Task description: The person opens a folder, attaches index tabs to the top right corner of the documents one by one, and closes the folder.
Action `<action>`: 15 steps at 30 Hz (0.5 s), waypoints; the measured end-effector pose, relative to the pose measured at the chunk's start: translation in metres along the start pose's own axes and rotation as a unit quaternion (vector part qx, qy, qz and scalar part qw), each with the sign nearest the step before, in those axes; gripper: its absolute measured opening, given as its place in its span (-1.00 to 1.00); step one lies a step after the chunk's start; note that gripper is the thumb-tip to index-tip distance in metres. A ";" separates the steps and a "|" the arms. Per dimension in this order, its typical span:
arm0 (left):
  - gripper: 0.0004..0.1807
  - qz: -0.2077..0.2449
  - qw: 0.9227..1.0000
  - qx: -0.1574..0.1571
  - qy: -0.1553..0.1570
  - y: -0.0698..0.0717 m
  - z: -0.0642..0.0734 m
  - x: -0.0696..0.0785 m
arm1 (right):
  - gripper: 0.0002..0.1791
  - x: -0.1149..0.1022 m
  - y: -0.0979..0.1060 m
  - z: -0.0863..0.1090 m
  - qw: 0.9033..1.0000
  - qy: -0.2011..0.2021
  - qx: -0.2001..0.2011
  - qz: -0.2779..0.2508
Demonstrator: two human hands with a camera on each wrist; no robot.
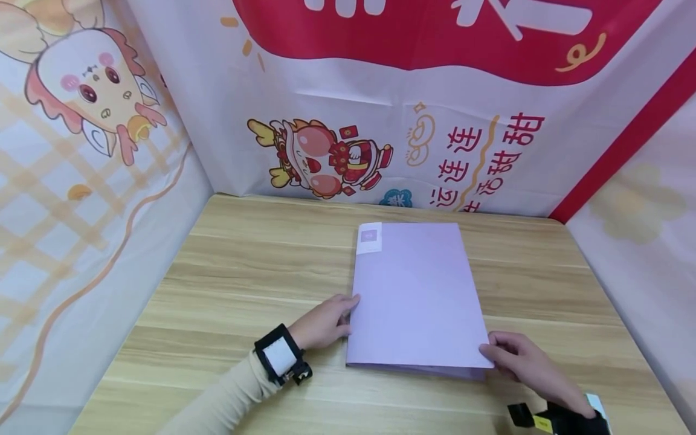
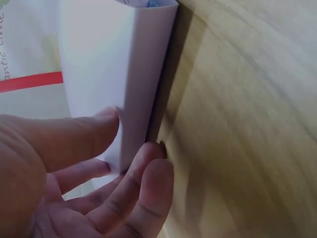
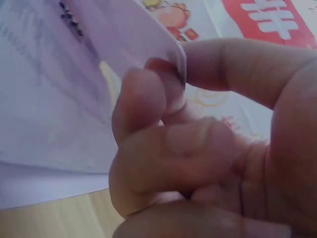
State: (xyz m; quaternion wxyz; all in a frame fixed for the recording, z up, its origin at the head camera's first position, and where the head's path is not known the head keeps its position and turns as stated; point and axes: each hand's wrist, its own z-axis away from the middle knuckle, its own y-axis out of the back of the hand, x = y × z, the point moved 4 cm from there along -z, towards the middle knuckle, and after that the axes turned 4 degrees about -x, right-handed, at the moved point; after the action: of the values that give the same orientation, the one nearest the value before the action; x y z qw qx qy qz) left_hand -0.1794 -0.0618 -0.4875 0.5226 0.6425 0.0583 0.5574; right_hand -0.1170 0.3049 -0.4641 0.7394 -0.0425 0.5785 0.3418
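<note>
The left hand has its thumb and loosely bent fingers apart, touching the spine on the left of the folder, which sits on the wooden table between both hands. At the folder's lower right corner, the right hand pinches the cover with thumb and fingers. Folder's plain pale purple, whitish label top left, slight gap at the near edge.

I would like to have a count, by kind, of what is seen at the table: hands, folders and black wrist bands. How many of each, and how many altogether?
Hands: 2 (left hand, right hand)
Folders: 1 (the light purple folder)
Black wrist bands: 2 (left band, right band)
Total: 5
</note>
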 end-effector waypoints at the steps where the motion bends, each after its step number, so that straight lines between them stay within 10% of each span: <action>1: -0.24 0.003 1.000 -0.001 -0.004 -0.001 -0.001 0.002 | -0.62 -0.001 0.002 0.004 1.000 0.008 0.005 0.002; 15: -0.13 0.020 0.999 -0.023 -0.017 -0.020 -0.018 0.025 | -0.69 -0.032 0.017 0.036 0.992 0.124 -0.014 -0.035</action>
State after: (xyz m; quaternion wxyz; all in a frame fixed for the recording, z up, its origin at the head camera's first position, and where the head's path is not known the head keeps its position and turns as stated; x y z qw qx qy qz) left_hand -0.1737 -0.0251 -0.4888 0.5274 0.6403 0.0238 0.5580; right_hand -0.1000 0.3200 -0.4183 0.6732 -0.1154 0.6586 0.3158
